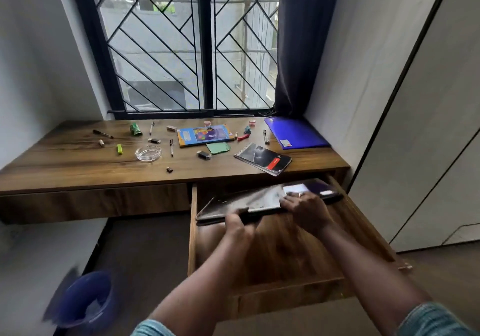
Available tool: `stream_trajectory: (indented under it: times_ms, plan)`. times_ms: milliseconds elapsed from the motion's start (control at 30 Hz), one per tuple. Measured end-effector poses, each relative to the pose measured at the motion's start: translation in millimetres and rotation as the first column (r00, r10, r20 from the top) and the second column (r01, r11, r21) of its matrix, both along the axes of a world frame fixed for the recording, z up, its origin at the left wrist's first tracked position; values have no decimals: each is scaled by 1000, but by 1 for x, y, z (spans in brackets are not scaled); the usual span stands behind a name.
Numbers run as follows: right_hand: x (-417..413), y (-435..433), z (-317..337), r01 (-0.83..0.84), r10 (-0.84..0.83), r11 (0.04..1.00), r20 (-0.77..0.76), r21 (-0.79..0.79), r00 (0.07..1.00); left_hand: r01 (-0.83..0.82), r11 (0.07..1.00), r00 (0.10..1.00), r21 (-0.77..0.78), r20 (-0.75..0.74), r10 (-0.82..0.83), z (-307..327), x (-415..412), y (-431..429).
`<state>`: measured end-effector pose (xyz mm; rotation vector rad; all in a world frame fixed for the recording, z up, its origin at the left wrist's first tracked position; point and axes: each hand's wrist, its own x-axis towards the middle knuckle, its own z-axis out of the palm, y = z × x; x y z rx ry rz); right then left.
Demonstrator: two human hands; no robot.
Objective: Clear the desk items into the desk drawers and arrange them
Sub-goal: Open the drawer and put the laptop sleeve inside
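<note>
— What's the layout from where you're standing?

— The wooden desk [78, 169] runs under the window. Its left drawer [93, 203] is closed and its right drawer [285, 252] is pulled well out, with bare wood on the bottom. A dark folder [246, 198] hangs over the back half of that drawer (it's blurred, so it could be a slim case). It is tilted, with the left corner lower and near the drawer's left wall.

— And the hands?

— Both have hold of it. The left hand [240, 222] is curled round the near edge with the fingers tucked underneath. The right hand [305, 206] lies over the same edge further right, fingers spread on top. I can't tell whether its thumb is underneath.

— How would you set it down well?

— I'd level it first, then lower it flat and square against the back wall. That leaves room for the blue folder [296, 133], the spiral notebook [263, 159] and the colourful book [204, 135], all on the desktop. I'd let go only once it rests on the wood. Small things like the glass ashtray [148, 152] and the pen [171, 147] would sit better beside the stack than under it.
</note>
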<state>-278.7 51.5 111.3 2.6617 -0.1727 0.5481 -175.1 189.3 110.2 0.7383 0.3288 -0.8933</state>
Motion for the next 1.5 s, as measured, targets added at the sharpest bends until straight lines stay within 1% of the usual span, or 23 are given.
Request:
stream_trajectory:
  times_ms: [100, 200, 267, 400, 467, 533, 600, 700, 767, 833, 900, 967, 1067, 1133, 1167, 1267, 1333, 1500]
  plan:
    - [1, -14, -40, -26, 35, 993, -79, 112, 996, -43, 998, 999, 35, -13, 43, -31, 6, -11]
    - [14, -25, -67, -44, 65, 985, -121, 168, 991, -83, 995, 993, 63, -76, 88, -61, 19, -26]
    - [25, -35, -83, -56, 86, 977, -142, 204, 986, -113, 989, 989, 93, -89, 121, -78, 28, -37]
    - [41, -57, -111, -114, 150, 967, -147, 228, 978, -171, 976, 973, 136, -133, 189, -114, 48, -58]
    - [51, -64, -122, -135, 174, 968, -179, 211, 968, -207, 965, 960, 160, -154, 232, -127, 57, -62]
    - [60, -68, -133, -136, 182, 971, -241, 198, 953, -255, 951, 944, 173, -170, 284, -139, 64, -65]
    - [65, -75, -144, -112, 180, 969, -318, 220, 931, -263, 945, 937, 196, -182, 299, -148, 68, -70]
    - [67, -83, -155, -65, 181, 957, -408, 282, 895, -265, 945, 933, 194, -195, 302, -162, 68, -72]
    - [71, -92, -162, -49, 198, 943, -436, 330, 878, -239, 950, 934, 198, -219, 281, -163, 68, -77]
    - [77, -105, -165, -42, 244, 907, -443, 418, 862, -213, 956, 942, 200, -219, 255, -163, 68, -83]
    - [85, -113, -165, -26, 289, 874, -476, 485, 831, -156, 956, 959, 248, -193, 207, -162, 72, -85]
    - [96, -112, -165, -5, 311, 855, -504, 519, 805, -76, 946, 974, 315, -179, 138, -168, 84, -79]
    - [98, -118, -179, -37, 340, 852, -501, 521, 796, 28, 897, 985, 440, -163, 49, -171, 91, -78]
    - [99, -122, -188, -55, 355, 848, -488, 527, 798, 95, 822, 990, 561, -141, -18, -172, 90, -77]
    - [100, -123, -191, -64, 367, 843, -484, 534, 794, 103, 787, 991, 608, -129, -30, -171, 89, -77]
    - [102, -126, -196, -57, 399, 813, -483, 579, 779, 56, 727, 997, 685, -75, -7, -175, 88, -77]
    - [104, -127, -199, -51, 407, 798, -473, 601, 781, 23, 712, 999, 701, -46, 12, -179, 90, -77]
    - [107, -131, -216, -24, 350, 832, -491, 555, 797, -47, 694, 996, 718, -16, 84, -184, 92, -78]
